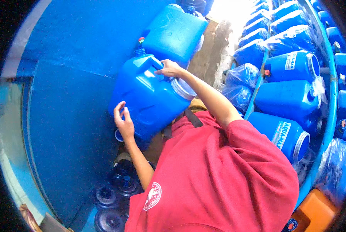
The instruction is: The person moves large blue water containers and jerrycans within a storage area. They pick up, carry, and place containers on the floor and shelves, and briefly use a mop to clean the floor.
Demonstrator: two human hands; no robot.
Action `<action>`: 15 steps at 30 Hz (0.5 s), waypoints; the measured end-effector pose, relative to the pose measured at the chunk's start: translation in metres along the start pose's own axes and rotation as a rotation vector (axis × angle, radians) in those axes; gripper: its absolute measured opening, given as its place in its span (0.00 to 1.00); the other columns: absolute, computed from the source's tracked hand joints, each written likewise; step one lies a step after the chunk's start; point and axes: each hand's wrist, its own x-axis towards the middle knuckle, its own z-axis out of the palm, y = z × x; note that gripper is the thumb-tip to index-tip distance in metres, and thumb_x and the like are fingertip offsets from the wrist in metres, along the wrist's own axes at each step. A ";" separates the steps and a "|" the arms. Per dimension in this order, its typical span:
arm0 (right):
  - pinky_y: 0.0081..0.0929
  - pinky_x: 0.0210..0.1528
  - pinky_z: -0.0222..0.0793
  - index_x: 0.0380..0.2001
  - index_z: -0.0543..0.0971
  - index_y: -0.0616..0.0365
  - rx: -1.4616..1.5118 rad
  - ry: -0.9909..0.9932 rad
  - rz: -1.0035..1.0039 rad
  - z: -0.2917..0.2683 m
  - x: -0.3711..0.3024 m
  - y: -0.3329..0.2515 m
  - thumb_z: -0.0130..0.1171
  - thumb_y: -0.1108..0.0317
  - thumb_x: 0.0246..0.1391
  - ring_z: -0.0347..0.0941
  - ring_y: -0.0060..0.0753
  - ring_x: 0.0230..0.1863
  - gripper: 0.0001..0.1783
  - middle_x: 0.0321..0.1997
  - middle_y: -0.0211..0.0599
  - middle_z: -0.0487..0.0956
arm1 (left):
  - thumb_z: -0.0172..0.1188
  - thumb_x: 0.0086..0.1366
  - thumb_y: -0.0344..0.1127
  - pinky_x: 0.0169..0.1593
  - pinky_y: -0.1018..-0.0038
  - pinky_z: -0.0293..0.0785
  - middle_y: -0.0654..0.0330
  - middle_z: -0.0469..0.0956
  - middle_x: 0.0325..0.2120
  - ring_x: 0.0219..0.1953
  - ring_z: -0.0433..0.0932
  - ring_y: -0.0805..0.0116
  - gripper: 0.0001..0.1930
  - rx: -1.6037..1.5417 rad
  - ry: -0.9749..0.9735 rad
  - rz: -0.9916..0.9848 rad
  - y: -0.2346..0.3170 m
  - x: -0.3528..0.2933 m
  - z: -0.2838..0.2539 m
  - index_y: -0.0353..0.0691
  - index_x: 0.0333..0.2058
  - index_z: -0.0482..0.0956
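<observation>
We judge the jug (151, 104) stiff, best held by its handle (151, 64), our right hand's fingers (164, 71) unclear, left hand's (125, 124) open.

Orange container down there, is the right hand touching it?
Apart. The head view shows the right hand by the blue jug, far from the orange container.

Orange container (316, 213) partly beyond lower edge
</observation>
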 end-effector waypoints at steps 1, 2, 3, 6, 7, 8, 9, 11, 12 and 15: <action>0.38 0.42 0.70 0.41 0.78 0.55 0.043 -0.012 -0.013 0.004 0.006 0.013 0.63 0.48 0.39 0.77 0.43 0.38 0.28 0.36 0.45 0.80 | 0.49 0.64 0.29 0.47 0.73 0.69 0.56 0.73 0.45 0.48 0.71 0.66 0.13 0.010 -0.020 -0.026 -0.004 0.000 0.007 0.36 0.46 0.72; 0.38 0.42 0.70 0.41 0.78 0.55 0.065 -0.032 -0.004 0.007 0.012 0.025 0.63 0.48 0.39 0.77 0.43 0.37 0.28 0.36 0.45 0.80 | 0.50 0.63 0.29 0.47 0.72 0.69 0.56 0.72 0.46 0.48 0.71 0.66 0.12 0.045 -0.070 -0.022 -0.007 -0.003 0.015 0.36 0.46 0.72; 0.38 0.42 0.70 0.41 0.78 0.55 0.085 -0.061 0.014 0.010 0.020 0.035 0.63 0.48 0.39 0.77 0.42 0.37 0.28 0.35 0.44 0.80 | 0.50 0.63 0.28 0.47 0.72 0.70 0.56 0.72 0.46 0.48 0.71 0.65 0.12 0.052 -0.084 -0.026 -0.009 -0.005 0.020 0.36 0.46 0.72; 0.33 0.36 0.69 0.38 0.79 0.55 0.139 -0.131 -0.001 0.019 0.038 0.059 0.63 0.50 0.40 0.76 0.34 0.30 0.25 0.29 0.39 0.80 | 0.51 0.62 0.27 0.47 0.71 0.70 0.55 0.71 0.46 0.48 0.72 0.62 0.13 0.086 -0.159 -0.080 -0.012 -0.013 0.036 0.37 0.46 0.72; 0.33 0.35 0.69 0.37 0.80 0.55 0.152 -0.160 -0.009 0.021 0.044 0.064 0.63 0.51 0.40 0.75 0.32 0.29 0.23 0.28 0.37 0.80 | 0.52 0.61 0.28 0.48 0.70 0.70 0.54 0.71 0.45 0.48 0.71 0.61 0.13 0.119 -0.164 -0.120 -0.013 -0.017 0.040 0.38 0.46 0.72; 0.32 0.35 0.69 0.35 0.80 0.56 0.194 -0.207 0.010 0.023 0.054 0.068 0.64 0.52 0.41 0.75 0.31 0.28 0.21 0.28 0.36 0.80 | 0.52 0.61 0.28 0.48 0.69 0.69 0.54 0.71 0.45 0.48 0.71 0.60 0.13 0.125 -0.144 -0.144 -0.014 -0.018 0.044 0.38 0.46 0.72; 0.31 0.34 0.69 0.33 0.80 0.57 0.219 -0.255 0.043 0.024 0.065 0.070 0.64 0.54 0.42 0.75 0.29 0.28 0.19 0.27 0.36 0.79 | 0.52 0.61 0.29 0.49 0.68 0.69 0.54 0.71 0.45 0.48 0.71 0.60 0.13 0.126 -0.122 -0.162 -0.014 -0.020 0.049 0.38 0.46 0.72; 0.23 0.25 0.66 0.30 0.78 0.59 0.326 -0.289 0.013 0.026 0.084 0.073 0.62 0.62 0.47 0.70 0.21 0.24 0.12 0.24 0.30 0.76 | 0.52 0.61 0.30 0.48 0.67 0.69 0.53 0.72 0.44 0.47 0.72 0.59 0.13 0.153 -0.056 -0.198 -0.015 -0.023 0.060 0.38 0.46 0.72; 0.24 0.26 0.66 0.31 0.77 0.59 0.371 -0.317 0.055 0.027 0.094 0.074 0.62 0.62 0.47 0.70 0.22 0.24 0.12 0.24 0.30 0.76 | 0.53 0.61 0.30 0.48 0.67 0.68 0.53 0.72 0.43 0.46 0.72 0.58 0.13 0.210 -0.034 -0.250 -0.015 -0.026 0.067 0.38 0.46 0.72; 0.25 0.27 0.67 0.34 0.77 0.57 0.334 -0.372 0.085 0.035 0.124 0.076 0.62 0.61 0.47 0.71 0.23 0.24 0.14 0.25 0.30 0.76 | 0.55 0.60 0.31 0.50 0.66 0.67 0.51 0.72 0.43 0.46 0.72 0.56 0.15 0.263 0.068 -0.384 -0.015 -0.038 0.092 0.37 0.46 0.71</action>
